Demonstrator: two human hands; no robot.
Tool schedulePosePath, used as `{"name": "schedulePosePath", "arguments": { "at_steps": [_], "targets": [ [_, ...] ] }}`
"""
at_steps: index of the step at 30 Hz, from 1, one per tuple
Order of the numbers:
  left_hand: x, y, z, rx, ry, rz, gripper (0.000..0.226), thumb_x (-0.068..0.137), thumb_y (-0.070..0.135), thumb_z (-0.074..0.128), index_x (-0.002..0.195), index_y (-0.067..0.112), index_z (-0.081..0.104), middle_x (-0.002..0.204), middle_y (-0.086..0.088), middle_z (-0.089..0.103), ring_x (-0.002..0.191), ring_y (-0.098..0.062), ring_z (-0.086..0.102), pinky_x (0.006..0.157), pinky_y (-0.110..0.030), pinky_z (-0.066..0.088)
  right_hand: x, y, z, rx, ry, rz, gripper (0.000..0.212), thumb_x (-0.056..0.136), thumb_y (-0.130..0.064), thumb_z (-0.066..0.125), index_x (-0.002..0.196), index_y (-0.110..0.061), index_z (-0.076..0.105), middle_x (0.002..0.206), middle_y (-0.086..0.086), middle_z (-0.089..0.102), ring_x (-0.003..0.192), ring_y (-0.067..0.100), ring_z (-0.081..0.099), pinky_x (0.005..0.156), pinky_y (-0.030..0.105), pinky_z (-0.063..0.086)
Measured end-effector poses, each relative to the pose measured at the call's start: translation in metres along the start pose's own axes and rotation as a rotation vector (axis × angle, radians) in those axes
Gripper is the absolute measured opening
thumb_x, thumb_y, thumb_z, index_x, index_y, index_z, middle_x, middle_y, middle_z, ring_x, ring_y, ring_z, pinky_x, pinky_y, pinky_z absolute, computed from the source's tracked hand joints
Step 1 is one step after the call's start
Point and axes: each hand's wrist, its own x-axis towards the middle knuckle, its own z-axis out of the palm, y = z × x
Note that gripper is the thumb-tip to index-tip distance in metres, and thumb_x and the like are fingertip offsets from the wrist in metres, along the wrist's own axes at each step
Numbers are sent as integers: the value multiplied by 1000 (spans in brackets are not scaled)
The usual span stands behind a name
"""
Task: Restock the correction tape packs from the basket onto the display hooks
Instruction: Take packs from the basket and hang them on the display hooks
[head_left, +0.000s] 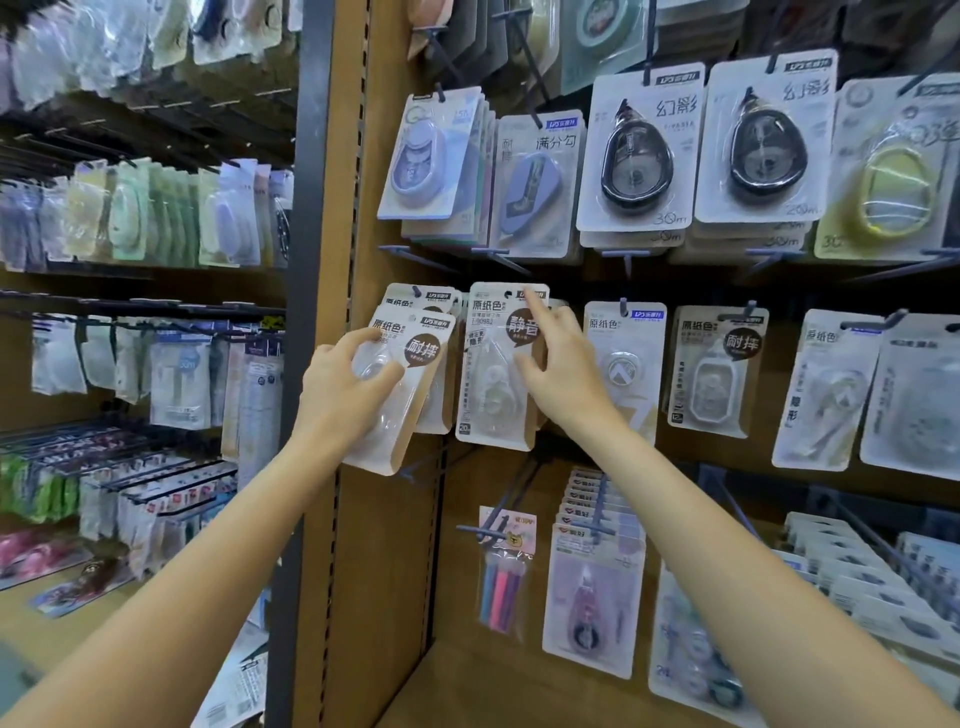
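Left hand (345, 395) gripped a correction tape pack (400, 395), fingers curled round its blister. Right hand (558, 364) touched the hanging pack (496, 369), forefinger straight, thumb spread.

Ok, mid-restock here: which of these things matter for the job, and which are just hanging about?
Job:
- left hand gripping a kraft-backed correction tape pack
- right hand on the hung pack
- matching packs on the left hook

Not the job:
- black teardrop tapes
- yellow tape pack
- coloured pen pack
- left aisle stock
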Motion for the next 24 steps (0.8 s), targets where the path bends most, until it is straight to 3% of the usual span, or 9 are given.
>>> {"name": "schedulePosePath", "arguments": {
  "at_steps": [4,7,11,14,16,19,21,22,24],
  "targets": [
    [-1,2,-2,-51,22,-4,45,89,25,56,133,22,47,130,-8,49,113,-22,50,90,-33,41,2,-4,7,-332,3,-84,64,92,-2,46,149,-12,20,128,9,40,82,16,48,66,26,36],
    [-3,0,-1,-85,8,-10,46,88,26,58,133,22,47,130,-8,49,113,-22,51,92,-35,44,6,-3,12,-427,-49,-7,66,92,-2,46,149,-13,16,133,10,37,80,18,46,67,29,35],
    [-3,-3,-1,-122,2,-20,50,85,31,60,132,24,47,131,-7,50,112,-22,52,92,-40,48,15,14,11,-213,-87,200,66,93,-4,45,150,-22,17,142,14,29,105,25,50,82,28,38],
    [-5,0,2,-127,26,26,46,88,27,59,132,26,47,127,-5,48,109,-20,51,87,-32,45,5,11,10,-337,151,40,51,90,-6,52,139,-14,42,128,13,35,114,22,36,89,23,34],
    [-7,9,7,-126,27,81,46,89,26,59,133,27,46,121,-2,45,106,-15,47,86,-24,37,0,1,10,-190,328,-88,35,91,-12,54,125,-11,55,121,10,40,114,20,37,92,24,36],
    [-12,26,23,-105,-38,177,50,89,27,60,136,24,43,118,1,41,105,-7,39,77,-4,29,2,-10,7,381,24,35,42,93,-18,56,132,-27,44,115,-3,51,107,10,52,91,24,46],
    [-15,32,32,-102,-127,223,54,89,28,59,139,22,39,124,-2,41,109,-6,39,81,2,29,6,-8,7,544,-40,77,49,91,-10,57,132,-30,40,116,1,59,93,6,62,79,22,52],
    [-16,33,36,-121,-185,223,56,90,28,58,141,22,36,129,-3,41,114,-9,41,91,-4,32,7,-6,6,484,9,45,49,90,-6,57,131,-27,42,114,2,59,81,-1,60,71,17,50],
    [-18,30,39,-173,-293,184,59,91,28,57,143,23,32,133,-5,40,117,-17,49,101,-31,42,9,0,5,366,141,11,44,89,-3,55,128,-22,48,105,-4,57,64,-8,52,61,9,42]
  ]
}}
